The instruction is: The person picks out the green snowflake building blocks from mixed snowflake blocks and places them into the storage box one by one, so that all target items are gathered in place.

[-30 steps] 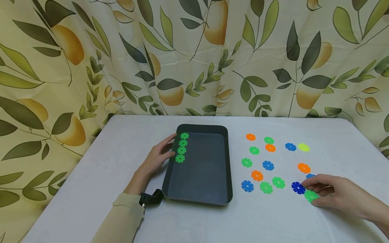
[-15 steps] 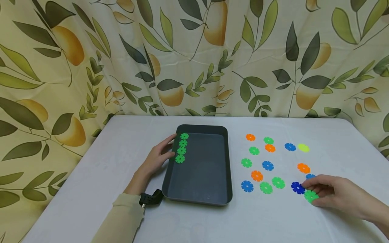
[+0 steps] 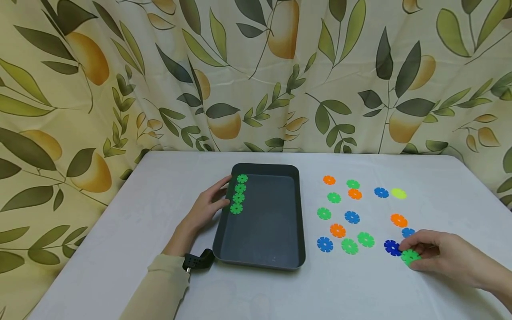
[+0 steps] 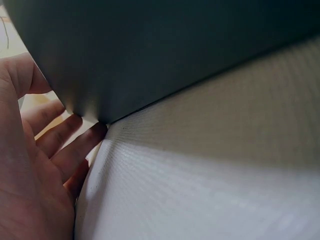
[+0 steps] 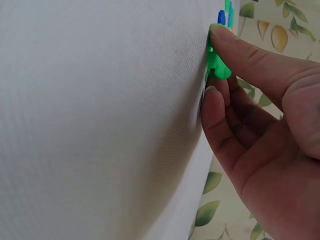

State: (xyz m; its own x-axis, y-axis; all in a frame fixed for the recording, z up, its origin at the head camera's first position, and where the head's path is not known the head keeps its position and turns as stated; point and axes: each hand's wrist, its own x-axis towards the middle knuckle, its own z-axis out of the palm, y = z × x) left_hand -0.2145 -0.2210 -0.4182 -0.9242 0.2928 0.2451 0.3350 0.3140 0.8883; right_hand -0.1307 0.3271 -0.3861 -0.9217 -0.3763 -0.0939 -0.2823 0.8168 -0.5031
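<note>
My right hand (image 3: 452,258) pinches a green notched plastic disc (image 3: 410,256) between thumb and fingers, low over the white tabletop. In the right wrist view, that green disc (image 5: 218,65) shows partly between the thumb and the curled fingers. A dark blue disc (image 3: 392,248) lies right beside it. My left hand (image 3: 204,206) touches the left side of a dark grey tray (image 3: 260,262), thumb at the rim. In the left wrist view, the fingertips meet the outer wall of the tray (image 4: 165,50). Several green discs (image 3: 239,197) form a column along the tray's left inner side.
Several loose discs lie right of the tray, among them an orange disc (image 3: 338,230), a blue disc (image 3: 325,244), a green disc (image 3: 366,239) and a yellow-green disc (image 3: 398,194). A patterned curtain (image 3: 256,80) hangs behind the table (image 3: 120,231).
The green disc at my right fingertips has tilted and shifted up very slightly. My left hand and the tray hold their places.
</note>
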